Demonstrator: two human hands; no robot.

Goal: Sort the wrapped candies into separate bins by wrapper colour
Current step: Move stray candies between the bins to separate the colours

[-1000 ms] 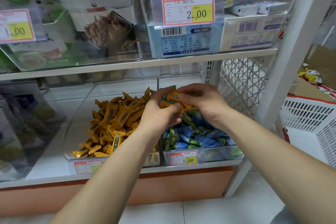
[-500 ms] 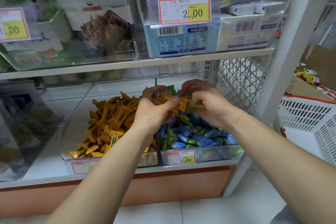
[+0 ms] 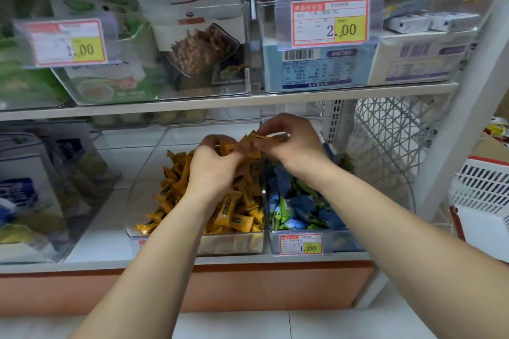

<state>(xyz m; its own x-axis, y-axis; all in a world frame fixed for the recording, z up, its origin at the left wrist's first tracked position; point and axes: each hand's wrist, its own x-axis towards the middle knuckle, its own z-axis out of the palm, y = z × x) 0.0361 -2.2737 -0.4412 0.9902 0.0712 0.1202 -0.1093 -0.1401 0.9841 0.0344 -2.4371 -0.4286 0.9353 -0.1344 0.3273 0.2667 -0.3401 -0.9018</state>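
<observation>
While orange candies (image 3: 268, 137) sit pinched in the right grip (image 3: 292, 146) at frame centre, the left grip (image 3: 214, 170) curls round more above the orange bin (image 3: 231, 243). Step: culling strays. Next, prob.: drop them in, clear of the blue-green bin (image 3: 338, 242), centre-right.

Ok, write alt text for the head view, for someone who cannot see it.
A left hand and right hand together hold a few orange candies over two clear bins on a shop shelf. The left bin is heaped with more orange ones; the right bin holds blue and green candies.
</observation>
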